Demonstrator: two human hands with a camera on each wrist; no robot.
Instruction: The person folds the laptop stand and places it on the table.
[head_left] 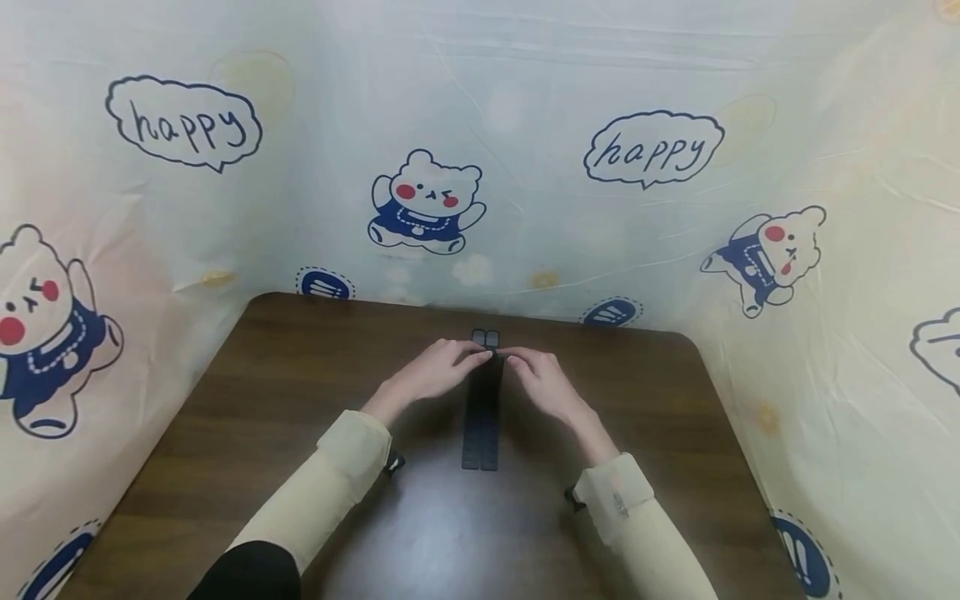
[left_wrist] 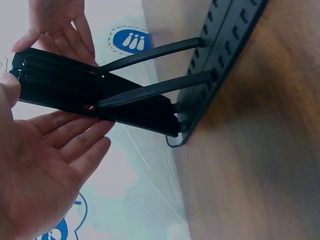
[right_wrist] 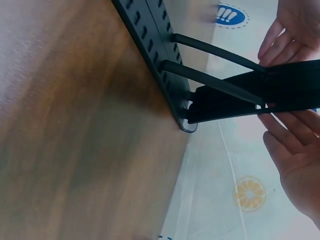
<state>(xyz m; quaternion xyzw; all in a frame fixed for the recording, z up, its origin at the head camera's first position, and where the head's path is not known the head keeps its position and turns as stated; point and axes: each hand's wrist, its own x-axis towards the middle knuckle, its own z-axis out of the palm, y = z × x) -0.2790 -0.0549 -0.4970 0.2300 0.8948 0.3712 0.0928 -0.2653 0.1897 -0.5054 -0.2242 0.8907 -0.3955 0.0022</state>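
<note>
Enclosed workspace: cartoon-print sheeting (head_left: 525, 233), brown table (head_left: 450, 533)

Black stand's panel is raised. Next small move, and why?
I'd probably press the raised panel lightly toward the slotted base to test the struts. The left grip and right grip hold its opposite edges, and both struts reach the base, but the views don't settle whether they're locked into its slots.
</note>
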